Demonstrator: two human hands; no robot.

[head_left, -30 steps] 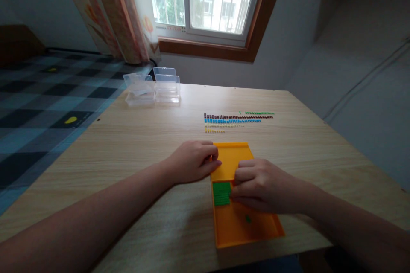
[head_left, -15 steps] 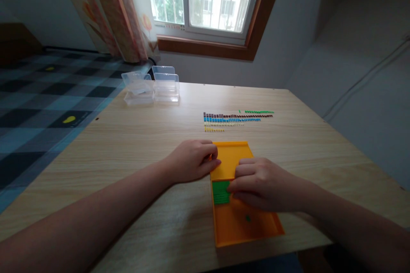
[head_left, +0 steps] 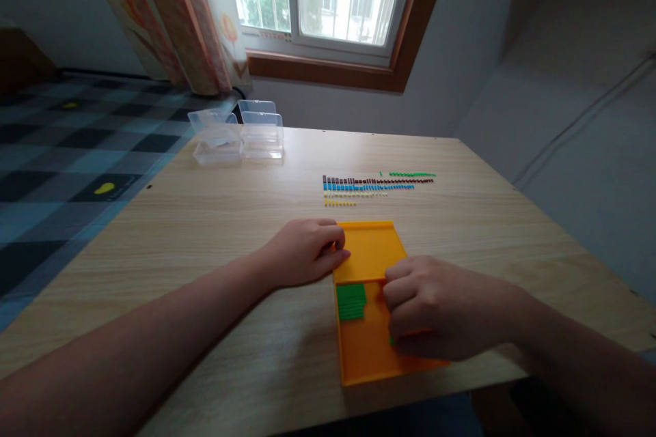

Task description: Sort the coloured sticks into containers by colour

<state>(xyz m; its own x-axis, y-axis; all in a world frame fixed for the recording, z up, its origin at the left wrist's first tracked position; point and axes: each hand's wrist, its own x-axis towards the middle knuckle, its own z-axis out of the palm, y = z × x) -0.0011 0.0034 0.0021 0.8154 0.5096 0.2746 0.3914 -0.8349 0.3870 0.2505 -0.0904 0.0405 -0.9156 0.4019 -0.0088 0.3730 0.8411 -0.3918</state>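
Lid (head_left: 367, 249) gripped, left hand (head_left: 310, 250); right hand (head_left: 435, 307), can't tell; one nudge toward nine o'clock, I'd scatter green blocks (head_left: 350, 302).

the right hand (head_left: 428, 304) covers the right side of the orange box (head_left: 361, 358), its fingertips mostly turned from view, so whether they grip anything cannot be told; only a sliver of a green piece (head_left: 392, 341) shows past it. the left hand (head_left: 315, 246) hides part of the box's left edge. the far rows of pieces (head_left: 376, 181) are too small to count; the window (head_left: 338, 0) and curtain (head_left: 174, 13) run off the top
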